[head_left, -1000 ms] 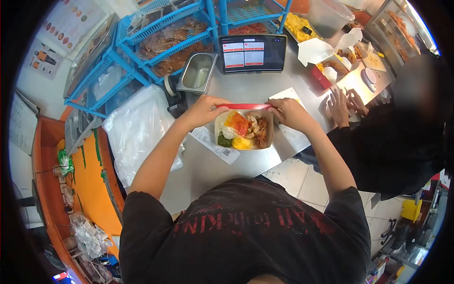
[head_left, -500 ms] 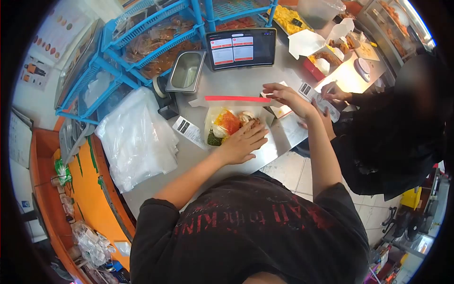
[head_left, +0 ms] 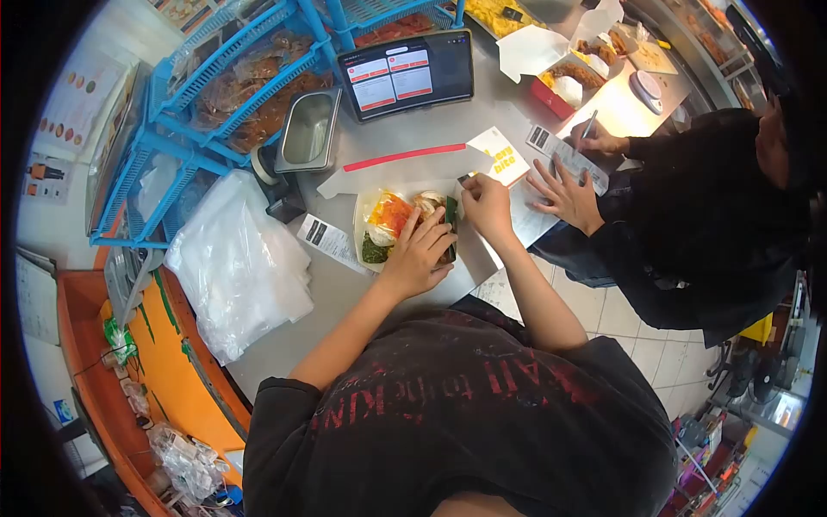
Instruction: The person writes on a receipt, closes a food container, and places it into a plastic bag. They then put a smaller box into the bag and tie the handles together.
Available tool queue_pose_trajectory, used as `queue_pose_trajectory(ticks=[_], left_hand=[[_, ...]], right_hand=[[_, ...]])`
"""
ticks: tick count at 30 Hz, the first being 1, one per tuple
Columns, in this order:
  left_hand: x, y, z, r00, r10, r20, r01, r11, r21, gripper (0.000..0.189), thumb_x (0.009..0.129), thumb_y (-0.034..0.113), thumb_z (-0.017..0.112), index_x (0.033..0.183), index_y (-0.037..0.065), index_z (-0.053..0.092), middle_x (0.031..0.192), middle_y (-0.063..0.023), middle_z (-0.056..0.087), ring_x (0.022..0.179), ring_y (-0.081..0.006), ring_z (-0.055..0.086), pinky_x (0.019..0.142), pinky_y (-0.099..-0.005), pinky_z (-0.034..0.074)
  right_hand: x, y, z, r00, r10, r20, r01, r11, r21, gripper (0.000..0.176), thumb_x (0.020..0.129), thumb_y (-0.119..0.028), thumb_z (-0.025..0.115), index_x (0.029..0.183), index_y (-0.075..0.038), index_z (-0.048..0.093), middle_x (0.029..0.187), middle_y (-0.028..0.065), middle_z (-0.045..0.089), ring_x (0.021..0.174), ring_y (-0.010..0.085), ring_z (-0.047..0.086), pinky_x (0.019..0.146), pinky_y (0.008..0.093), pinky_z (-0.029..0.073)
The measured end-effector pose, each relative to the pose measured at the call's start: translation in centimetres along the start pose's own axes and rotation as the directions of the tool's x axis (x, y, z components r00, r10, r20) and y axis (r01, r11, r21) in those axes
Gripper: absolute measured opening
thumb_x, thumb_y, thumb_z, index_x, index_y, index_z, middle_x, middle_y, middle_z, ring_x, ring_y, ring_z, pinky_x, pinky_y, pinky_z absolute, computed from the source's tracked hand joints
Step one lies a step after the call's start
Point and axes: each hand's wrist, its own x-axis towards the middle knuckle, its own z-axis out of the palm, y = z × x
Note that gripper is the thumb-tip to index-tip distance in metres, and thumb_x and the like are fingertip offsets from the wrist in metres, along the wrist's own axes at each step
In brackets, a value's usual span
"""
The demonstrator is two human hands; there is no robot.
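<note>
Box (head_left: pixel 362 231) sits mid-frame on the worktop (head_left: pixel 431 121), long side running left-right, with its lid (head_left: pixel 405 168) flopped open toward the top of the frame. Left hand (head_left: pixel 422 252) lies flat and spread over the food. Right hand (head_left: pixel 484 207) is pinched on the right rim, so both hands crowd the right end.
</note>
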Motion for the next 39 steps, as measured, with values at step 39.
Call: queue_pose_trajectory(ticks=[39], left_hand=[[0.7,4.9,-12.9,0.863,-0.001,0.506,0.374,0.675,-0.636,0.036,0.08,0.01,0.058,0.113,-0.002,0.05,0.095,-0.0158,0.061,0.078,-0.033,0.06,0.07,-0.041,0.047]], right_hand=[[-2.4,-0.7,-0.5,0.851,-0.42,0.315,0.44,0.898,0.008,0.021,0.074,-0.01,0.065,0.088,-0.001,0.053,0.097,0.0155,0.049,0.093,0.0321,0.051,0.08,0.0373,0.043]])
